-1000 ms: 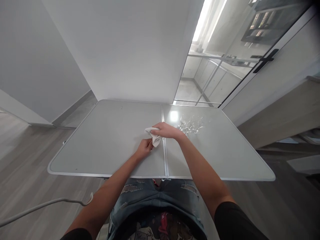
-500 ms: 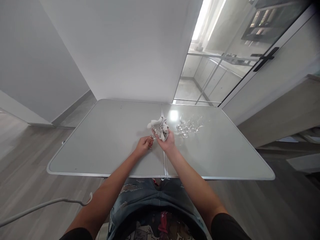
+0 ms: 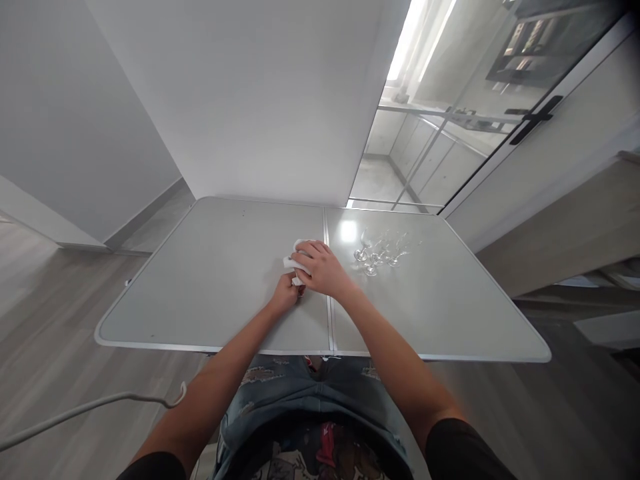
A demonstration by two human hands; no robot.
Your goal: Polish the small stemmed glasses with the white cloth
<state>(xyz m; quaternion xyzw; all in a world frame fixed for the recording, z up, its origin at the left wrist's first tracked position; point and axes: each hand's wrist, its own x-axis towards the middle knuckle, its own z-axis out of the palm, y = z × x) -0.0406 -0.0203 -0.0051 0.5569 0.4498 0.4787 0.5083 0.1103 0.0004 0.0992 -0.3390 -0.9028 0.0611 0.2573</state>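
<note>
Low over the middle of the table, my left hand (image 3: 285, 293) is closed around the stem and foot end of a wine glass (image 3: 301, 291), of which only a sliver shows. My right hand (image 3: 323, 267), palm down, grips a crumpled white cloth (image 3: 295, 262) wrapped about the bowl of that glass. Cloth and fingers hide most of the bowl. To the right of my right hand, several clear stemmed glasses (image 3: 371, 269) stand close together on the table.
The pale folding table (image 3: 200, 280) has a metal rim and a centre seam. A white wall (image 3: 240, 120) rises behind it, with a glass door (image 3: 425, 147) at the back right. A white curved cable or rod (image 3: 100, 402) crosses the lower left.
My right hand has turned from palm up under the cloth to palm down over it, shifting slightly left. The left hand keeps its hold on the glass. The standing glasses stay put.
</note>
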